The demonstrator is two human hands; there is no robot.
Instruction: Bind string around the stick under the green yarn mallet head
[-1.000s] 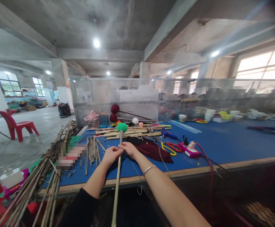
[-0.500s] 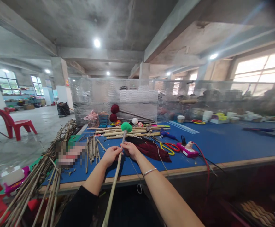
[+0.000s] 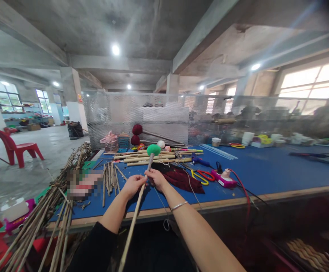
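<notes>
Both my hands are closed around a long pale stick (image 3: 134, 221) topped by a green ball (image 3: 153, 150), with grey wrapping (image 3: 150, 162) just below the ball. My left hand (image 3: 134, 186) pinches the stick from the left. Close beside it, my right hand (image 3: 156, 179) grips the stick where the grey wrapping ends. A thin grey cord (image 3: 162, 206) hangs below my right hand over the table's edge. Beyond my hands lie several pale sticks (image 3: 150, 158), and dark red cloth or yarn (image 3: 178, 179) lies to the right.
Bundled twigs (image 3: 48, 200) cover the left edge of the blue table (image 3: 266, 166). Red-handled (image 3: 206, 175) and yellow-handled scissors (image 3: 200, 178), a blue glue gun (image 3: 201, 161) and a purple power strip (image 3: 223, 179) lie right. Two dark red balls on sticks (image 3: 137, 130) rest against the mesh screen (image 3: 110, 107).
The green ball has shifted slightly right and up, and the stick's lower end has swung left. Both hands keep their hold at nearly the same place.
</notes>
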